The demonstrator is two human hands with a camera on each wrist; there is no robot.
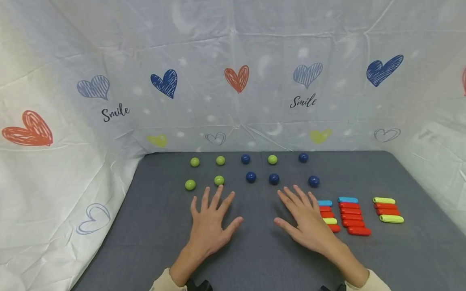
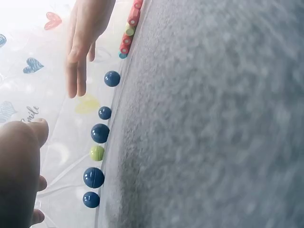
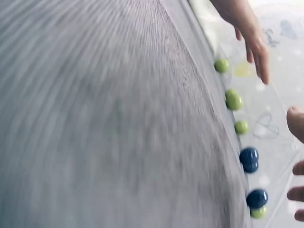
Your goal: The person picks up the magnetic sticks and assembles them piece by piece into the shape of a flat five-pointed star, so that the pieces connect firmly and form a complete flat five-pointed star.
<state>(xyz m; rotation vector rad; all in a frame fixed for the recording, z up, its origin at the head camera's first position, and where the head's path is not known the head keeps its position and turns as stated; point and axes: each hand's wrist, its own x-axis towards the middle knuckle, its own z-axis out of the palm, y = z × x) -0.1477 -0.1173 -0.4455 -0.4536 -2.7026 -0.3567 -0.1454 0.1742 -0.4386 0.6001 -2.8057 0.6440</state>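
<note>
- Five glossy lime-green balls [image 1: 190, 184] and five glossy dark-blue balls [image 1: 274, 179] sit apart in two rows of five on a grey cloth-covered table [image 1: 255, 258], beyond the hands.
- Smooth, round-ended sticks in red, yellow and light blue [image 1: 351, 217] lie on the right of the table in three columns, the leftmost partly hidden by a hand.
- The balls, being round, show no long axis; the sticks' long axes run roughly left to right, right ends tipped slightly toward the person.
- The left hand [image 1: 209, 226] is spread wide, fingers straight, holding nothing, near the green balls.
- The right hand [image 1: 307, 226] is likewise spread and holds nothing, between the blue balls and the leftmost sticks.
- The head view shows both rows and all three columns; the wrist views show side-on that the hands are raised above the table.
- Only the left wrist view shows the sticks' round ends, with pale centres.
</note>
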